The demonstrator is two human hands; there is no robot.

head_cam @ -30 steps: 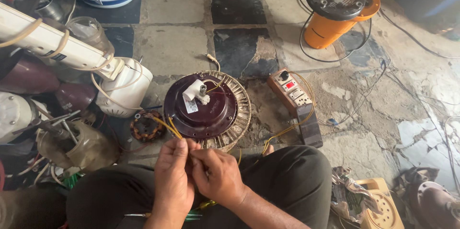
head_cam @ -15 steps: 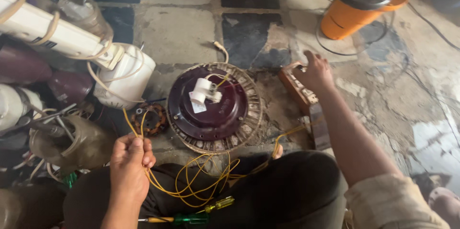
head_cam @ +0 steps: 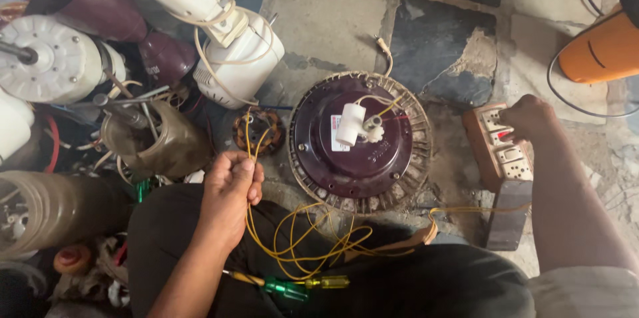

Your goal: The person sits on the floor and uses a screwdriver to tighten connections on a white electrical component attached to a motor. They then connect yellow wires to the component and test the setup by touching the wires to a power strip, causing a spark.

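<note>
A round maroon fan motor (head_cam: 359,140) with a white capacitor on top lies on the stone floor in front of me. My left hand (head_cam: 231,191) is closed around thin yellow wires (head_cam: 299,238), whose ends stick up above my fist while the rest loops across my lap. My right hand (head_cam: 529,118) rests on a brown switch board (head_cam: 502,155) right of the motor, fingers on its switches. A green and yellow screwdriver (head_cam: 299,285) lies on my dark trousers.
At the left lie a white appliance body (head_cam: 233,45), a white round motor (head_cam: 53,58), a brownish jar (head_cam: 156,142) and a small copper winding (head_cam: 258,132). An orange fan base (head_cam: 599,45) with a black cable stands at the upper right.
A second ago both hands worked the wires together near my lap. My right hand has since reached out to the switch board, and my left hand alone keeps the wires, raised slightly.
</note>
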